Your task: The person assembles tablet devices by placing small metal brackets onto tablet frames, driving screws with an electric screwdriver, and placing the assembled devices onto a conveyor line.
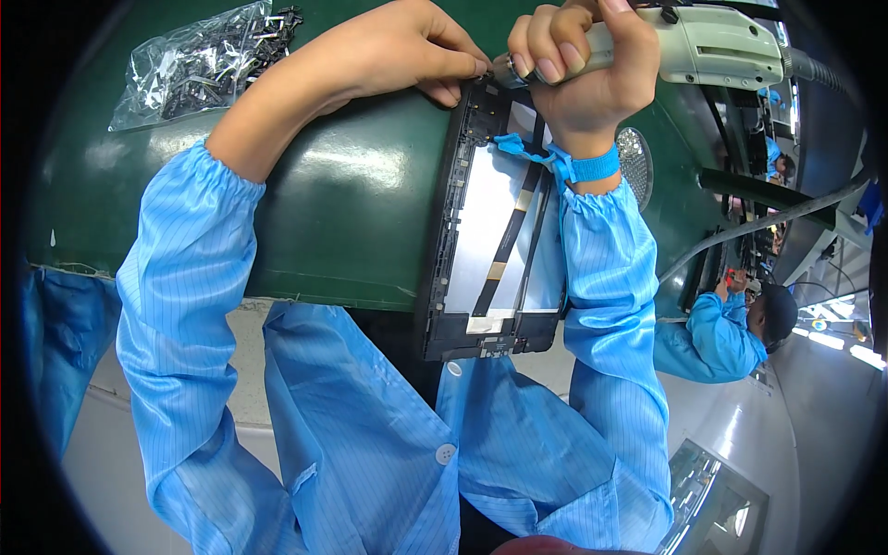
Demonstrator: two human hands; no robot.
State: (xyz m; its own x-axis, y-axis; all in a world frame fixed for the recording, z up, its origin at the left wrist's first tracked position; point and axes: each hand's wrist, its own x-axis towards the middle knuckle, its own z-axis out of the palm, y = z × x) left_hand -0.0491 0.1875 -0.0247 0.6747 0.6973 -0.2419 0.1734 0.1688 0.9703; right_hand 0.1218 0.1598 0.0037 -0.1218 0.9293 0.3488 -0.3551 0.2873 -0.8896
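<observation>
A dark green surface [351, 222] fills the upper half of the view, its near edge curving across the middle, with a pale floor and the person's blue striped coat below it. At the far left on the surface lies a clear plastic bag [199, 60] stuffed with small dark metal parts, well apart from the hands. The left hand [398, 51] reaches in from the left, its sleeve pushed up the forearm, fingertips pinched narrow and touching the tip of the tool at the top corner of the tablet frame [495, 217]; what the grip pinches is too small to tell. The tablet frame lies flat on the surface just right of centre, a black rectangle with a shiny silver inner plate, its long axis running away from the person, the near short end hanging over the surface edge toward the body, the far end under both hands. A thin black and tan ribbon cable [507, 239] runs lengthwise along the plate. The right hand [578, 65] is closed in a full grip around a cream electric screwdriver [712, 46], whose body lies nearly sideways and points left to the frame's top corner. A blue wrist strap [578, 166] circles the right wrist, and the right sleeve covers part of the frame's right edge. Farther right another person [731, 333] in a blue coat and dark cap works at a distant station.
</observation>
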